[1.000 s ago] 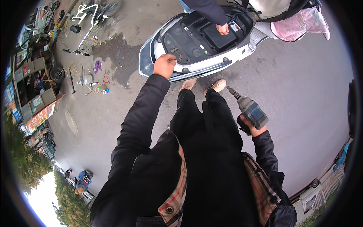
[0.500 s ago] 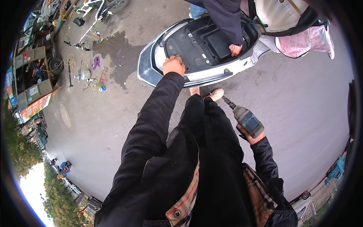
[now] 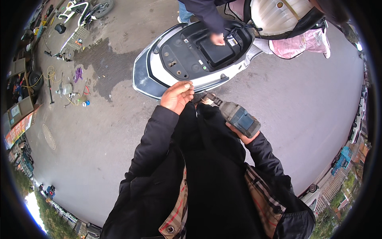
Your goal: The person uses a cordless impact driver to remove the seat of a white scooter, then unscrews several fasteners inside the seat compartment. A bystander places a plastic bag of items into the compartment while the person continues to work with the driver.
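Over grey pavement [image 3: 302, 115], the right hand [image 3: 247, 136] grips a power driver [image 3: 240, 118]; the left hand [image 3: 177, 97] pinches (contents unclear).

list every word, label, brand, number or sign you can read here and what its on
No text is clear enough to quote.
White label inside the scooter: print too small to read.
Red-orange banner at far left: characters too blurred to read.
Pale notice above the banner: too small to read.
Power tool in the right hand: no lettering discernible.
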A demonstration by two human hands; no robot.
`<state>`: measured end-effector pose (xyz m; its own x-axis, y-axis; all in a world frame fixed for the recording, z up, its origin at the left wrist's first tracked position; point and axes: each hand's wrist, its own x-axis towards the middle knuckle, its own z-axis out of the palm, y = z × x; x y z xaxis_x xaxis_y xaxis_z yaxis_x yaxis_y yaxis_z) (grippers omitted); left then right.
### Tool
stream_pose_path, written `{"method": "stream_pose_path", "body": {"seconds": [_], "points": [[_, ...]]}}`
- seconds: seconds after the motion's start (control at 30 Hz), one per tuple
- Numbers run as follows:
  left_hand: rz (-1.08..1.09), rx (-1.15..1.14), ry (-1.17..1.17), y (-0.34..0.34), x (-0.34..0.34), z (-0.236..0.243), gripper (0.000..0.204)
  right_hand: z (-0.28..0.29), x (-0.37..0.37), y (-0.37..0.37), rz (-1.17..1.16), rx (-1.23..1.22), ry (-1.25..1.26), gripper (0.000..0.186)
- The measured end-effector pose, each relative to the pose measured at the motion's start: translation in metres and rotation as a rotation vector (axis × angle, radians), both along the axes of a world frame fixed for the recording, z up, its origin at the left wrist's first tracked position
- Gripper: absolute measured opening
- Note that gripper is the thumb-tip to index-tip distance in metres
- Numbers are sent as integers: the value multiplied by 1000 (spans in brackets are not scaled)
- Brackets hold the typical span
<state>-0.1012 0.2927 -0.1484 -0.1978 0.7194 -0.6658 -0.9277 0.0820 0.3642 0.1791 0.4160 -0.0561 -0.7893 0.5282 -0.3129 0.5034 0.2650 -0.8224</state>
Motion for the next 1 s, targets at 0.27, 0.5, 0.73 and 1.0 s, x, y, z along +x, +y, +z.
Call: {"method": "stream_pose_path", "body": {"seconds": [0.27, 0.5, 0.73, 1.0], "points": [[38, 24, -99, -20, 10, 27, 17, 9, -33, -15, 136, -46, -72, 37], [101, -60, -104, -43, 8, 20, 15, -14, -43, -5, 225, -73, 11, 29], [271, -70, -192, -31, 16, 18, 12, -19, -58, 16, 266, -109, -32, 38], [149, -82, -159, -7, 10, 2, 9, -33, -52, 47, 283, -136, -108, 35]]}}
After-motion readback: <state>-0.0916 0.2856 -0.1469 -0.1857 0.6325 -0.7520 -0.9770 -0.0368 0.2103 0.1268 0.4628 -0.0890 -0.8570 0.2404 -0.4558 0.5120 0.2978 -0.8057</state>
